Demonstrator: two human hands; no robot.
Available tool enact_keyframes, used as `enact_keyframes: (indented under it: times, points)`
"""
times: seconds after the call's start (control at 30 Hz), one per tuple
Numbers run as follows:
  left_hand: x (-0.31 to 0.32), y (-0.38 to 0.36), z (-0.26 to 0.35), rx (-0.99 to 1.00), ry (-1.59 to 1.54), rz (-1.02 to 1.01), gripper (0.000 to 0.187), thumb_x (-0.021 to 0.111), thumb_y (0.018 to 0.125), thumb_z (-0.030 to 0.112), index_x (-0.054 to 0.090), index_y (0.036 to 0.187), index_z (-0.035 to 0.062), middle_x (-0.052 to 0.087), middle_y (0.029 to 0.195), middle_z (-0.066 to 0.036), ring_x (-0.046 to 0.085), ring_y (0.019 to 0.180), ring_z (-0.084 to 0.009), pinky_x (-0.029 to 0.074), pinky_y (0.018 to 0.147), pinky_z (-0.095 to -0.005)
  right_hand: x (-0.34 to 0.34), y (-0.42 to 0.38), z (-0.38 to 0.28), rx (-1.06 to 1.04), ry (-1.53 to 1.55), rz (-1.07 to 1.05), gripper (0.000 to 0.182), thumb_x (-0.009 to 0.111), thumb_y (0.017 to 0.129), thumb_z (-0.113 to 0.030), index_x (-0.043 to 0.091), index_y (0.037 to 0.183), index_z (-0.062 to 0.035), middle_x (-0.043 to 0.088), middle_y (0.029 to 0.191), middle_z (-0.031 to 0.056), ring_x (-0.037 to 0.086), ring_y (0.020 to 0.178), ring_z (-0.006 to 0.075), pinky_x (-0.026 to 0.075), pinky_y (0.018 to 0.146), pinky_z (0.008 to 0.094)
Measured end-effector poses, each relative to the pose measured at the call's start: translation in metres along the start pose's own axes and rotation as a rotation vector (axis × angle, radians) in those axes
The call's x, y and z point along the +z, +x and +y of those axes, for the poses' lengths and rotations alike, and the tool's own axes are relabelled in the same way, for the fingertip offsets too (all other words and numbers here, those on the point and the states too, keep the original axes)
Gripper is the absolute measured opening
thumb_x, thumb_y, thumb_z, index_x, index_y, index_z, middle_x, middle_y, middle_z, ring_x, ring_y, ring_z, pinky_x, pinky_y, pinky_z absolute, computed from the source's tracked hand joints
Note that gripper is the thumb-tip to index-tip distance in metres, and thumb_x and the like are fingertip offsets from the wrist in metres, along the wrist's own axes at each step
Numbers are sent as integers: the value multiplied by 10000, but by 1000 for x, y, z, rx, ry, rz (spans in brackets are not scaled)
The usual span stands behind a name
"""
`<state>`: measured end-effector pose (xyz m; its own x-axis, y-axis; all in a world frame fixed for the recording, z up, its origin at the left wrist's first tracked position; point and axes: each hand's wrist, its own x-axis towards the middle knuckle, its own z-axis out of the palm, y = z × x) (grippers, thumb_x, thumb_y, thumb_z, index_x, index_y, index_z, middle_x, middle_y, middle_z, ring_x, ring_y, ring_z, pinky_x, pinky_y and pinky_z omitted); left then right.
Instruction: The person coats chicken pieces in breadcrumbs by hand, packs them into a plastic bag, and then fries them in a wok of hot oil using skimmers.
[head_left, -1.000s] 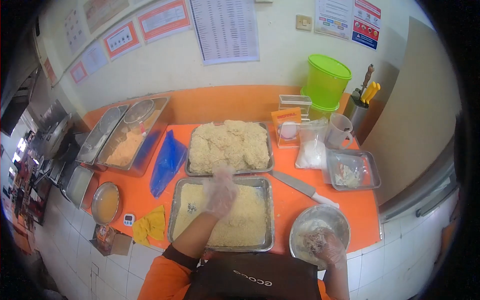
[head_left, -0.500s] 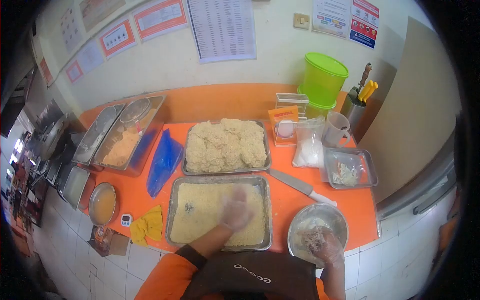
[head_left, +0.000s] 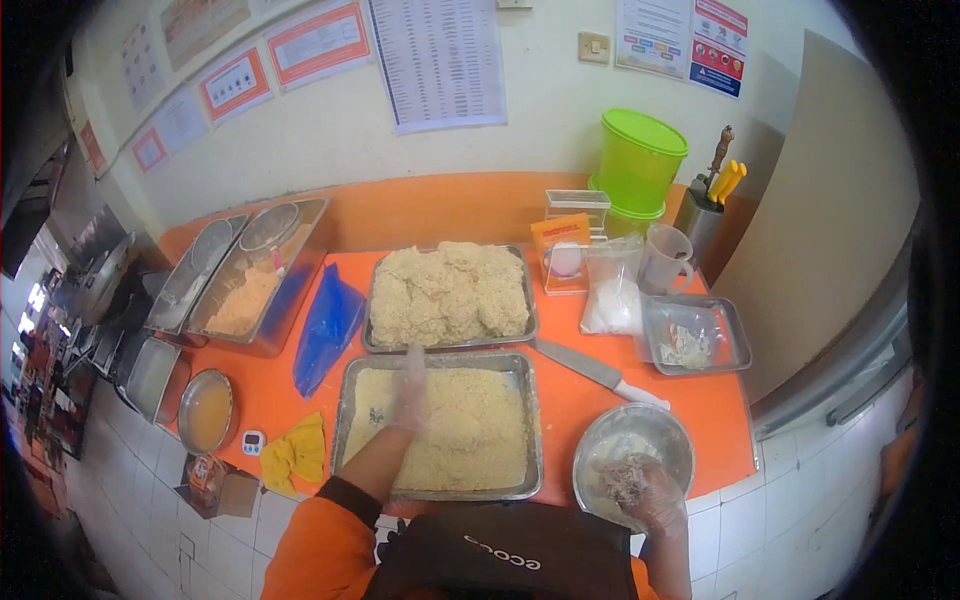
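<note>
My left hand (head_left: 410,398), in a clear glove and slightly blurred, is over the left part of a metal tray (head_left: 536,440) with its fingers stretched out. Pale yellow breadcrumbs (head_left: 480,395) fill that tray, with a low crumb-covered mound (head_left: 458,428) right of my hand. My gloved right hand (head_left: 660,503) is in a metal bowl (head_left: 680,432) with whitish residue inside, its fingers curled round a lumpy, wet-looking coated piece of food (head_left: 622,478). Behind the crumb tray, another tray (head_left: 372,338) carries a heap of crumb-coated pieces (head_left: 450,292).
A large knife (head_left: 590,368) lies right of the trays. Around it stand a bag of white powder (head_left: 612,303), a plastic container (head_left: 742,335), a jug (head_left: 668,258) and a green tub (head_left: 642,160). Leftward are a blue bag (head_left: 328,330), yellow cloth (head_left: 294,452), timer (head_left: 253,441) and deep pans (head_left: 285,318).
My left hand has moved left across the crumb tray, uncovering the mound. My right hand stays in the bowl with the coated piece. The view has shifted slightly.
</note>
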<state>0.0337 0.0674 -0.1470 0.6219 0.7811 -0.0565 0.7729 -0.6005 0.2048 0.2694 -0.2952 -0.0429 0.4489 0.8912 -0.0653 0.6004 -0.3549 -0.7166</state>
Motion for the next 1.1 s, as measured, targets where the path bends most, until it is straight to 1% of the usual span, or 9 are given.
enact_keyframes:
  times: [0.17, 0.3, 0.37, 0.47, 0.67, 0.87, 0.97, 1.03, 1.1]
  points:
    - [-34, -29, 2, 160, 128, -488, 654, 698, 729, 319, 475, 1271, 29, 602, 1127, -172, 588, 1006, -306, 453, 879, -385, -5, 0, 5, -183, -264, 53, 305, 704, 687, -101, 672, 991, -98, 632, 1001, 146, 612, 896, 302, 492, 811, 334]
    - [8, -25, -32, 103, -371, -362, 461, 722, 698, 299, 616, 1075, 56, 648, 1002, -153, 617, 897, -282, 477, 799, -358, 6, 3, 4, 70, 328, -8, 350, 702, 695, -88, 638, 1038, -58, 642, 983, 116, 620, 885, 247, 497, 783, 327]
    - [-63, -35, 9, -21, -413, -389, 416, 729, 678, 277, 640, 1016, 52, 663, 960, -130, 617, 873, -257, 476, 789, -332, 9, 7, 19, 21, 122, -83, 390, 699, 699, -81, 612, 1076, -39, 646, 967, 97, 618, 883, 214, 497, 773, 321]
    - [-64, -20, -1, 33, -656, -341, 356, 729, 658, 215, 654, 966, 53, 672, 919, -95, 605, 839, -201, 476, 769, -320, 2, 3, -3, -31, 152, -1, 380, 697, 703, -82, 610, 1069, -28, 650, 953, 88, 614, 870, 198, 495, 766, 320]
    - [-106, 32, 26, 72, -473, -311, 393, 709, 643, 86, 659, 1032, 71, 659, 892, -49, 591, 817, -132, 482, 729, -307, -3, 1, 1, -14, 45, 11, 239, 689, 720, -117, 665, 951, -61, 649, 947, 113, 613, 869, 244, 487, 780, 329]
    - [-170, 117, 63, 168, -642, -238, 396, 685, 682, 62, 645, 1075, 36, 656, 953, -53, 585, 837, -142, 466, 760, -281, -10, -5, 9, -7, -250, 28, 271, 667, 766, -176, 652, 1009, -54, 651, 971, 106, 611, 906, 236, 484, 796, 337]
    - [-145, 226, 41, 471, -489, -184, 427, 706, 669, 135, 630, 1080, 49, 661, 970, -65, 592, 851, -155, 476, 757, -313, -7, -11, 7, 163, 187, 85, 290, 679, 721, -254, 684, 987, -136, 648, 1000, 110, 608, 944, 269, 481, 839, 370]
    - [-171, 234, 64, 432, -520, -195, 438, 695, 674, 139, 622, 1097, 52, 657, 981, -80, 595, 857, -183, 474, 774, -321, -5, -15, 7, 223, 366, 113, 286, 674, 729, -273, 688, 989, -156, 644, 1009, 107, 607, 951, 274, 479, 850, 375]
    - [-185, 246, 82, 386, -448, -177, 435, 685, 679, 155, 622, 1097, 54, 657, 986, -92, 601, 861, -206, 474, 787, -325, -11, -14, 0, 227, -96, 57, 267, 641, 778, -278, 681, 1017, -166, 640, 1020, 94, 606, 950, 268, 477, 855, 365]
